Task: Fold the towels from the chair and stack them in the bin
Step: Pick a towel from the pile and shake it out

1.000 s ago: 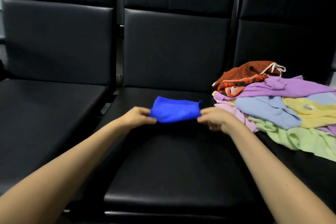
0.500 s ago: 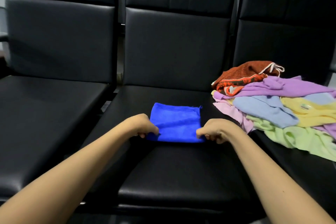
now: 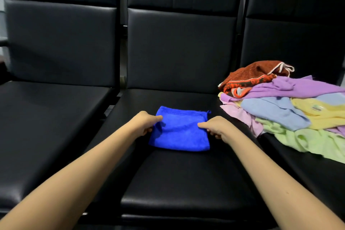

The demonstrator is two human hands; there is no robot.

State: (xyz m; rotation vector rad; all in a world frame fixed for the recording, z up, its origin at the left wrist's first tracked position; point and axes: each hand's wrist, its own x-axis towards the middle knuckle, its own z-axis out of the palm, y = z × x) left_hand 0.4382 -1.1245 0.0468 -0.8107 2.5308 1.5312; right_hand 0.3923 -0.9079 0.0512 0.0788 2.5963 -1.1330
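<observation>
Blue towel [image 3: 180,133] laid on the middle seat [image 3: 186,183].
Its side edges are pinched by the left hand [image 3: 146,123] and right hand [image 3: 216,127]; the label [image 3: 317,107] on the yellow towel [image 3: 324,117] is unreadable.

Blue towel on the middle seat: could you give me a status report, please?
Pinching side edges: left hand, right hand. Folded blue towel flat on middle seat. Unfolded pile apart; bin not in view.
</observation>
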